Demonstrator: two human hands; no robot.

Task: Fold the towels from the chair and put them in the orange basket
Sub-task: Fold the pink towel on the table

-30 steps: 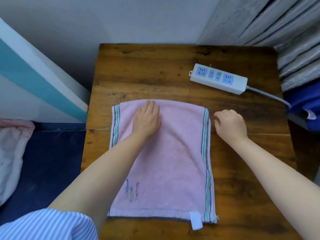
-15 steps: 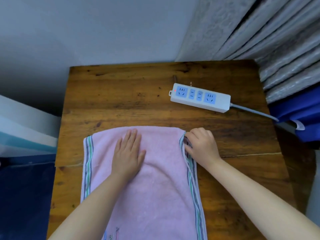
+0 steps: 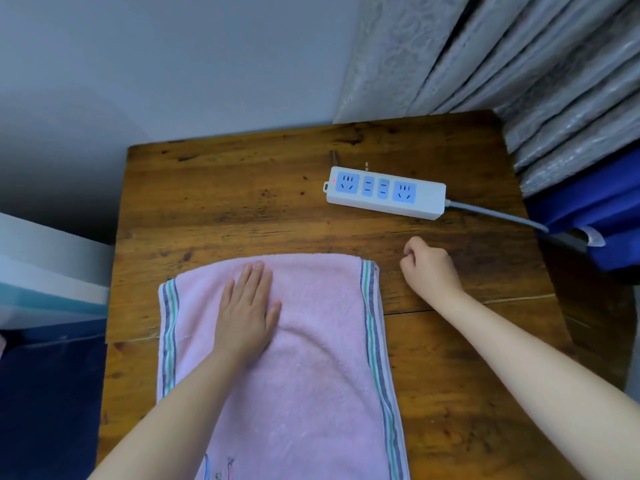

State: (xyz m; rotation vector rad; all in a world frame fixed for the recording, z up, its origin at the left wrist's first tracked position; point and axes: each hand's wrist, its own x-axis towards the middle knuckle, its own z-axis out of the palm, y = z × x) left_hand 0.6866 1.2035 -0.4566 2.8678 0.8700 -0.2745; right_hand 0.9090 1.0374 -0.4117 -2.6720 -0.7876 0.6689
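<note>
Item: pink towel (image 3: 304, 368), striped borders along both long sides, lying flat on the wooden table (image 3: 242, 209) and occupying the 6 o'clock portion of the surface; its near end is running out of view at the bottom edge. It looks to be a doubled layer, though the frame is not settling that.

Left hand (image 3: 247, 313): lying flat, fingers straight and together, pressing the towel at about 9 o'clock of the cloth's far end. Grasping nothing.

Right hand (image 3: 429, 268): hovering or resting on bare wood just beside the towel's far right corner, at 3 o'clock of it, fingers curled into a loose fist with thumb meeting forefinger. Nothing is visibly caught in the pinch; it is apart from the cloth.

Step in hand, as judged: folding stage, towel being smoothed and pinned between folds. The next move is probably calling for the right hand to take a border or corner and carry it across while the left is anchoring the cloth, edges being matched stripe to stripe.

Orange basket and chair: not showing.

Surroundings: white power strip (image 3: 386, 195) with blue sockets lying at 1 o'clock on the table, grey cord (image 3: 498, 214) trailing off toward 3 o'clock; pale curtain (image 3: 519, 64) hanging at 1 to 2 o'clock; blue fabric (image 3: 595, 209) at 3 o'clock; grey wall (image 3: 173, 64) at 12 o'clock; dark blue surface (image 3: 52, 403) at 8 o'clock.
</note>
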